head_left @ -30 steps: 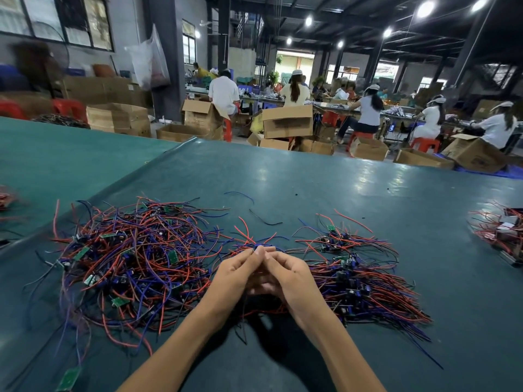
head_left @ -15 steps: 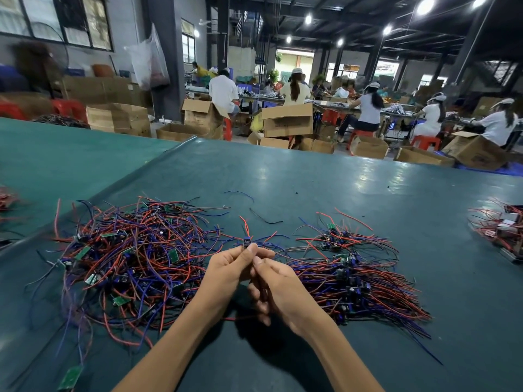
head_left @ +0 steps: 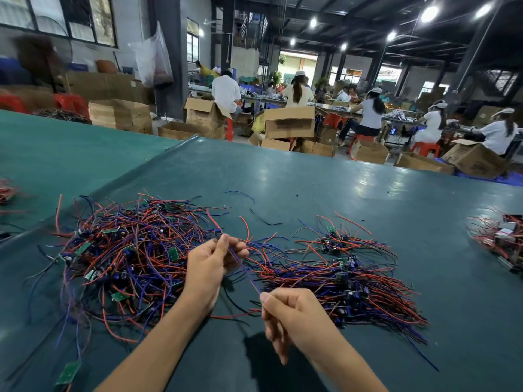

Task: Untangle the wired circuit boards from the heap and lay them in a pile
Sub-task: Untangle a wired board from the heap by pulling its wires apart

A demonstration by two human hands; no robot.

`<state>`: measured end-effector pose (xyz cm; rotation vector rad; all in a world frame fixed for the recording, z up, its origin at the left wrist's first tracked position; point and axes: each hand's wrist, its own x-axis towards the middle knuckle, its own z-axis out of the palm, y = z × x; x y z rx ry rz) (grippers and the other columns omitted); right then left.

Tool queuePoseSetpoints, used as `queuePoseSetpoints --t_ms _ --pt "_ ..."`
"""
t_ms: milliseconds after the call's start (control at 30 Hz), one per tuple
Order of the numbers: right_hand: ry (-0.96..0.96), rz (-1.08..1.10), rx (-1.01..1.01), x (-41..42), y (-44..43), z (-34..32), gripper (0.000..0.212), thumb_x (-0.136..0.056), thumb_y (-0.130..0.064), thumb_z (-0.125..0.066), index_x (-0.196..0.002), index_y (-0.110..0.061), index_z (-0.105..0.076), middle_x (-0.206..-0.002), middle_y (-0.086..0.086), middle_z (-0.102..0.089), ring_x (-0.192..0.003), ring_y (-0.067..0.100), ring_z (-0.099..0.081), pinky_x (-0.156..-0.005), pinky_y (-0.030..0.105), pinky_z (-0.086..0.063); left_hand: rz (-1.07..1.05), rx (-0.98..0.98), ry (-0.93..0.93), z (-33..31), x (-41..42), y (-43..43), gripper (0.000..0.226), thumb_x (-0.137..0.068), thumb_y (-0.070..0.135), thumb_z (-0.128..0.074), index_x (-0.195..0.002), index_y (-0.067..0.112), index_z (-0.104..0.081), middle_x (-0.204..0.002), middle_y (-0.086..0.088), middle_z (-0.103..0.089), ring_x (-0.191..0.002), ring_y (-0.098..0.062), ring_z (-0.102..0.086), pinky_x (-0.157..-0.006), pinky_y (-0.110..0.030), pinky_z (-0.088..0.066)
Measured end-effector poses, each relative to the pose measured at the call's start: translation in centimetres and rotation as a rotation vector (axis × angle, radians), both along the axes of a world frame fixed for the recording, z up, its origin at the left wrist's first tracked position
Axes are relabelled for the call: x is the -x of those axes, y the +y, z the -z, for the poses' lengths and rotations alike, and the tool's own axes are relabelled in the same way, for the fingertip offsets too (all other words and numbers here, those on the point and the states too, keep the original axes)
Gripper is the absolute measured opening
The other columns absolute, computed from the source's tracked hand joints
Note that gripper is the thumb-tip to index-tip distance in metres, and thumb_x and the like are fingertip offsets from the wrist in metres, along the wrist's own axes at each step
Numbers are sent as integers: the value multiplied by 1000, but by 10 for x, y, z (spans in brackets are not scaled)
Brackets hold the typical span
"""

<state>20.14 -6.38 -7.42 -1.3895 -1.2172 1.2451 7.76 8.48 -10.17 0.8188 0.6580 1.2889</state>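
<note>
A tangled heap [head_left: 133, 250] of small green circuit boards with red and blue wires lies left of centre on the teal table [head_left: 325, 188]. To the right sits a flatter pile [head_left: 353, 281] of the same boards, wires combed rightward. My left hand [head_left: 210, 264] pinches one small board [head_left: 217, 233] at its fingertips, above the gap between the two. My right hand [head_left: 288, 318], nearer me, pinches the far end of that board's blue and red wires [head_left: 244, 268], drawn taut between both hands.
A loose green board [head_left: 68, 373] lies at the table's near left edge. Another wired bundle [head_left: 501, 239] sits at the far right edge. Stray wires [head_left: 264, 219] lie behind the piles. Cardboard boxes [head_left: 288, 121] and seated workers fill the floor beyond.
My hands were together over the gap; now the right hand has slid back toward me along the wires, stretching them straight, while the left has lifted slightly with the board.
</note>
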Motion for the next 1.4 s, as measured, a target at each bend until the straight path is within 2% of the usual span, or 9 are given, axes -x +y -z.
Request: queuePoseSetpoints --t_ms 100,167,400,500,700,1000,1167,1333,1400 --pt "-34 -22 46 -12 -22 -1 37 -103 -19 -54 -68 -10 -61 -58 16 -61 -36 21 -52 -35 22 -40 -101 94 -183 -4 21 20 30 -107 19 -43 -85 4 -55 -66 -6 -58 -59 -17 -63 -57 -26 -57" --pt "-50 41 54 -24 -34 -3 37 -103 -20 -55 -68 -7 -61 -59 19 -62 -37 22 -52 -36 21 -39 -77 70 -119 -5 35 25 29 -106 22 -46 -89 4 -59 -68 -6 -65 -62 -18 -69 -59 -27 -59" --pt "14 204 -59 -29 -23 -15 21 -97 -30 -63 -93 -16 -78 -62 11 -59 -39 18 -47 -33 20 -35 301 -89 -70 -17 14 -10 27 -93 27 -59 -93 2 -71 -71 -13 -61 -60 -21 -62 -55 -32 -55" --pt "166 240 -17 -16 2 -21 36 -83 -49 -69 -98 -17 -78 -59 5 -50 -39 15 -38 -35 17 -29 528 -100 -95 -15 11 -25 23 -93 27 -65 -93 6 -74 -66 -8 -55 -48 -12 -47 -47 -26 -46" --pt "311 161 62 -4 37 -23 44 -83 -55 -70 -61 -18 -63 -53 -2 -34 -36 8 -30 -35 14 -20 874 -57 -1 -14 15 -37 25 -87 36 -68 -93 11 -72 -53 6 -46 -40 -1 -23 -38 -15 -29" --pt "268 119 72 -11 40 -22 29 -82 -39 -73 -67 -15 -68 -62 8 -43 -44 14 -47 -33 17 -21 909 -30 204 -11 12 -33 62 -87 72 -55 -94 13 -71 -78 -4 -63 -48 -7 -45 -32 -17 -32" --pt "315 207 46 -12 39 -21 32 -94 -38 -65 -102 -10 -76 -53 4 -35 -48 19 -34 -35 15 -22 958 -29 230 3 6 -27 47 -84 62 -66 -89 15 -74 -91 -15 -65 -58 -12 -56 -34 -19 -40" --pt "302 193 31 -11 36 -22 31 -88 -34 -69 -63 -15 -73 -53 5 -29 -50 19 -31 -46 28 -12 945 -73 201 6 2 -24 55 -91 68 -56 -116 21 -71 -93 -18 -65 -69 -24 -66 -43 -32 -56" --pt "274 184 59 -11 33 -23 37 -89 -34 -69 -54 -20 -68 -55 5 -34 -52 20 -34 -40 21 -16 849 -114 222 3 2 -25 55 -88 65 -64 -121 21 -69 -97 -22 -67 -66 -24 -67 -43 -33 -55"
